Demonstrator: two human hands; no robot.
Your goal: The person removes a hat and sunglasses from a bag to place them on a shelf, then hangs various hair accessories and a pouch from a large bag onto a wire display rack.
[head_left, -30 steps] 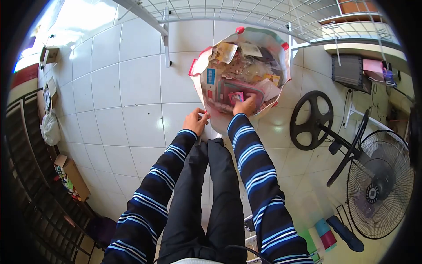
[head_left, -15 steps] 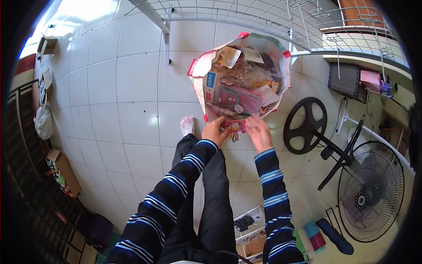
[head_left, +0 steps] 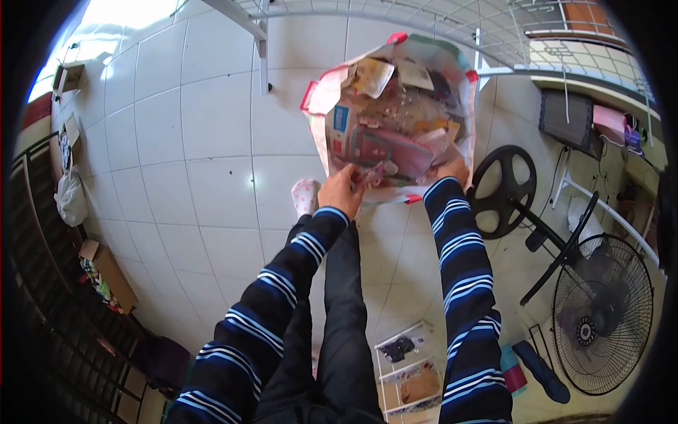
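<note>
A large white bag (head_left: 319, 145) with red trim stands wide open on the floor, filled with packaged items. Inside, near its front, lies a pink pouch (head_left: 395, 152) with grey edging. At the bag's near left rim, my left hand (head_left: 341, 193) is closed on a small pink packet (head_left: 373, 174), its fingertips over the opening. My right hand (head_left: 454, 171) is at the near right rim, fingers pointing inward over the contents; they are partly hidden, and I cannot tell whether they grip anything. Clear plastic wrapping (head_left: 439, 146) lies just beyond it.
A white wire rack (head_left: 452, 25) spans the far side. To the right are a black steering-wheel-shaped stand (head_left: 505, 191) and a fan (head_left: 602, 314). A small white shelf (head_left: 406, 367) stands near my legs. Cardboard boxes (head_left: 109, 275) and a white plastic bag (head_left: 70, 196) line the left.
My right hand has moved right, away from the packet, to the bag's near right rim. My left hand has raised the packet from in front of the bag to over its opening.
</note>
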